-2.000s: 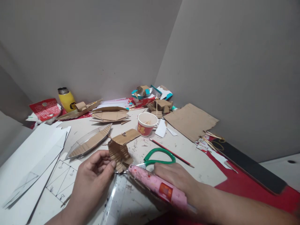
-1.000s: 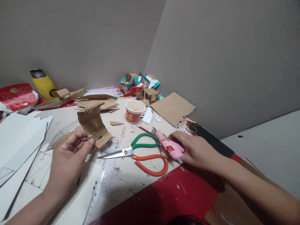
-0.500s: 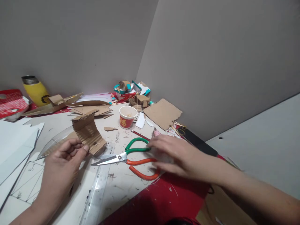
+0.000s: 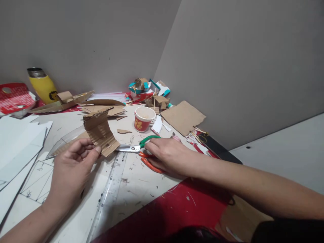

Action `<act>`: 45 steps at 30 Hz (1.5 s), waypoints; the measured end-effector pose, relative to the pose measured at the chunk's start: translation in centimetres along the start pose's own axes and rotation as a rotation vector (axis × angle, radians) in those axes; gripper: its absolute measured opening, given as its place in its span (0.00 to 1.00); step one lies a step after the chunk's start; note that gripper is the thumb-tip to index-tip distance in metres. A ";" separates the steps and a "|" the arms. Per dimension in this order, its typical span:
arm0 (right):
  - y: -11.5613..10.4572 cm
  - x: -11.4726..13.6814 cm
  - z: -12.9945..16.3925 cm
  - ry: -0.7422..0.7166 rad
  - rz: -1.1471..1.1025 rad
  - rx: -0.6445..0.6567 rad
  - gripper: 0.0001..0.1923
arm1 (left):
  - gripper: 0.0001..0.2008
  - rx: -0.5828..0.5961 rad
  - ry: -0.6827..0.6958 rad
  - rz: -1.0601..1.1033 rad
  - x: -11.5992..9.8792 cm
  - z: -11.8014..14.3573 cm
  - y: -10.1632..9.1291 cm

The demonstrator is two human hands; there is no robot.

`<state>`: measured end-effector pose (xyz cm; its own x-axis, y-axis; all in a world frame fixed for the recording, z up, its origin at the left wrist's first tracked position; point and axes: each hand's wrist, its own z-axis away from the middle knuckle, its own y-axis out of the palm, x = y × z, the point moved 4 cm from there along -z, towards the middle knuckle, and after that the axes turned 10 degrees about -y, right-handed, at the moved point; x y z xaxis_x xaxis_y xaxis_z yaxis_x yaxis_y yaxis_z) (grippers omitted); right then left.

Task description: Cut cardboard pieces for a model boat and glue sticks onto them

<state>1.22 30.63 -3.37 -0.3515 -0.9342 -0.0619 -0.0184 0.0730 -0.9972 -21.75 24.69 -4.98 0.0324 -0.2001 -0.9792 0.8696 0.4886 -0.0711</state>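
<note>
Cluttered worktop: I am pinching corrugated cardboard in my left hand; right hand fingers are closing on scissors.

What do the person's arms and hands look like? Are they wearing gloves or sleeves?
No gloves. Both the left hand and the right hand are bare, and the forearms are bare too. No rings, watch or bracelet show. Only at the bottom right corner does a dark bit of cloth appear, perhaps a sleeve edge.

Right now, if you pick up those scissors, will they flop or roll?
Probably neither. The scissors look like stiff metal blades lying flat, so rolling seems unlikely. The green and orange handles may swing apart at the pivot under the right hand.
</note>
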 end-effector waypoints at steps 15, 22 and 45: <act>-0.2 4.6 -1.7 -0.184 -0.149 0.348 0.10 | 0.09 0.103 0.039 0.026 0.6 0.0 0.6; -0.2 4.3 -1.6 -0.146 -0.242 0.261 0.10 | 0.10 0.123 0.028 0.020 0.9 0.0 0.5; -1.2 1.4 -5.7 0.342 -1.160 -0.425 0.06 | 0.11 0.344 -0.146 0.108 1.7 0.7 1.9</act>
<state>-4.55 31.23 -2.03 -0.1497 -0.3929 0.9073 -0.7478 -0.5553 -0.3639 -19.73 24.72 -6.62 0.1814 -0.2934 -0.9386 0.9709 0.2054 0.1234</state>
